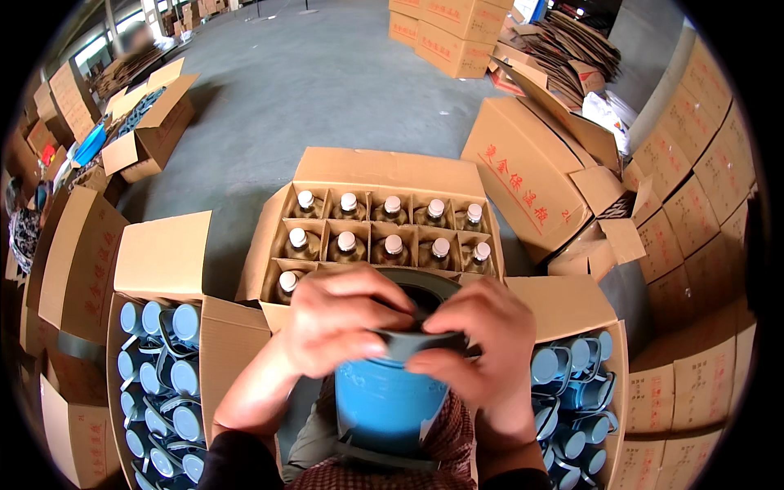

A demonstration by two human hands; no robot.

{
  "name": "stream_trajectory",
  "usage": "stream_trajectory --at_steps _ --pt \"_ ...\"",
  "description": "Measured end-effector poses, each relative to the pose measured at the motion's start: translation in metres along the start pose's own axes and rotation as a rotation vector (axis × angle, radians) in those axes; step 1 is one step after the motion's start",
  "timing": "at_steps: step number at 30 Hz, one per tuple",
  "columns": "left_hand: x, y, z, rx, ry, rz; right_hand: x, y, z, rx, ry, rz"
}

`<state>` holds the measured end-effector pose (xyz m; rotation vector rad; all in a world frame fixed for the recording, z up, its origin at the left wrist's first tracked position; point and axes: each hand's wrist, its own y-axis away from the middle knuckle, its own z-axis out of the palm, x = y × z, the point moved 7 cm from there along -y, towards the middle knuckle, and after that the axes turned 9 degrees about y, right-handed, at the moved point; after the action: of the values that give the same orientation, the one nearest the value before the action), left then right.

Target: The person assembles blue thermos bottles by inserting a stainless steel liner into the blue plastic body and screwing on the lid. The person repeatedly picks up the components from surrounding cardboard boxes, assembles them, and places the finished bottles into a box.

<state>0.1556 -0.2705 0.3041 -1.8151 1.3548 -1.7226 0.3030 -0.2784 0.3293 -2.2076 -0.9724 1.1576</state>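
Cardboard box (384, 175) beyond blue flask (384, 400)

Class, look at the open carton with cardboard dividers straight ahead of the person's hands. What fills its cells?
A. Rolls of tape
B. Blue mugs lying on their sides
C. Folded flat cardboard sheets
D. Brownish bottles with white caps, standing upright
D: the divided carton holds brownish bottles with white caps, one standing upright in each cell, beyond the left hand and right hand.
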Motion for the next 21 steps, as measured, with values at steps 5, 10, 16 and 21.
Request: stream_trajectory --at_steps 5,10,16,21 --pt "0.002 -0.013 0.008 -0.053 -0.026 -0.189 0.129 0.024 0.034 0.173 -1.019 0.36" --pt "0.022 -0.028 0.034 -0.031 -0.333 -0.075 0.101 0.036 0.083 0.162 -1.271 0.489" --pt "-0.033 0.014 -0.021 0.064 0.237 -0.245 0.077 0.038 0.017 -0.039 -0.428 0.212" --pt "0.029 -0.035 0.053 -0.123 -0.528 -0.086 0.096 0.041 0.082 0.248 -1.21 0.528"
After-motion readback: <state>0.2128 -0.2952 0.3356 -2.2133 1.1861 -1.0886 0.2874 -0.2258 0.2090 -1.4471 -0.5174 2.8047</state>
